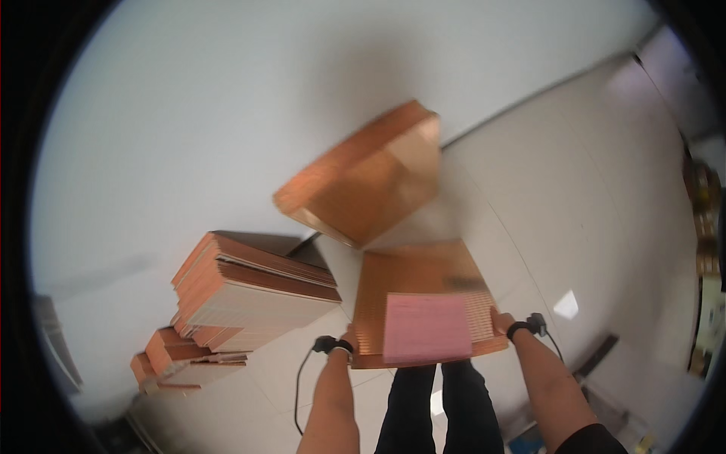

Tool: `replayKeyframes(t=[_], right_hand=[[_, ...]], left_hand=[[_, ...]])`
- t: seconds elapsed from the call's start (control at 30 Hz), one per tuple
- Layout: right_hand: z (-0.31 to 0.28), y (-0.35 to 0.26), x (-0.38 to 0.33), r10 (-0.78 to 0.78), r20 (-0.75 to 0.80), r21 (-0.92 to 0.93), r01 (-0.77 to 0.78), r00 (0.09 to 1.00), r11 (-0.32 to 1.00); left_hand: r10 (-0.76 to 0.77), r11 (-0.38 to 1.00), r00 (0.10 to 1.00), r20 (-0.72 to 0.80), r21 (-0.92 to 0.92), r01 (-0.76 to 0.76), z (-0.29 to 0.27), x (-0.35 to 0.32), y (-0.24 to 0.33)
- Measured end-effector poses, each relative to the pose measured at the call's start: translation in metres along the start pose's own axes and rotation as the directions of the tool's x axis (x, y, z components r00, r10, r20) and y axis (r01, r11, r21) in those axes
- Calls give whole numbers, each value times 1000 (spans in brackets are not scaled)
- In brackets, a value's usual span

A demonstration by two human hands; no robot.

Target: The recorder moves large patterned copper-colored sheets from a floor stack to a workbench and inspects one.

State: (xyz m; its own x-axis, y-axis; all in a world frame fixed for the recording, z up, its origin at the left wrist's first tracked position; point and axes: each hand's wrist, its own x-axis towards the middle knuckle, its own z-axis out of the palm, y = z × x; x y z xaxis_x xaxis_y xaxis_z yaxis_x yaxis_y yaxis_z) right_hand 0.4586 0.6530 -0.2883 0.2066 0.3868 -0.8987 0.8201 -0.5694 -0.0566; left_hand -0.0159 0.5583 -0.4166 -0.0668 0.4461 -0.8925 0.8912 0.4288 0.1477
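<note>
A brown cardboard piece (pixel 412 265) with a ribbed-looking, shiny surface is held level in front of my legs. My left hand (pixel 351 337) grips its left edge, and my right hand (pixel 501 321) grips its right edge near the front corner. The fingers of both hands are mostly hidden at those edges. On top of it, towards me, lies a pink sheet (pixel 428 327). Just past its far edge, a thick brown cardboard bundle or box (pixel 370 178) stands near the wall; blur hides its exact build.
Stacked flat cardboard (pixel 257 291) stands at the left by the pale wall (pixel 189 136), with smaller cardboard stacks (pixel 178 359) beside it. Light floor tiles (pixel 560 189) spread to the right, where shelf-like goods (pixel 705 219) line the far edge. Cables hang from both wrist straps.
</note>
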Motion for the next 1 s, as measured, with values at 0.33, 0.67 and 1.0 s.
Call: replayKeyframes(t=[0.33, 0.67, 1.0], right_hand=[[144, 88, -61, 216, 140, 447, -256, 966, 857], [205, 80, 32, 282, 255, 616, -380, 925, 690], [222, 76, 5, 334, 467, 558, -566, 819, 606]], left_hand=[[-338, 926, 937, 92, -144, 348, -5, -111, 47], [-300, 780, 926, 229, -500, 377, -3, -18, 39], [-371, 909, 917, 148, 258, 326, -43, 52, 45]])
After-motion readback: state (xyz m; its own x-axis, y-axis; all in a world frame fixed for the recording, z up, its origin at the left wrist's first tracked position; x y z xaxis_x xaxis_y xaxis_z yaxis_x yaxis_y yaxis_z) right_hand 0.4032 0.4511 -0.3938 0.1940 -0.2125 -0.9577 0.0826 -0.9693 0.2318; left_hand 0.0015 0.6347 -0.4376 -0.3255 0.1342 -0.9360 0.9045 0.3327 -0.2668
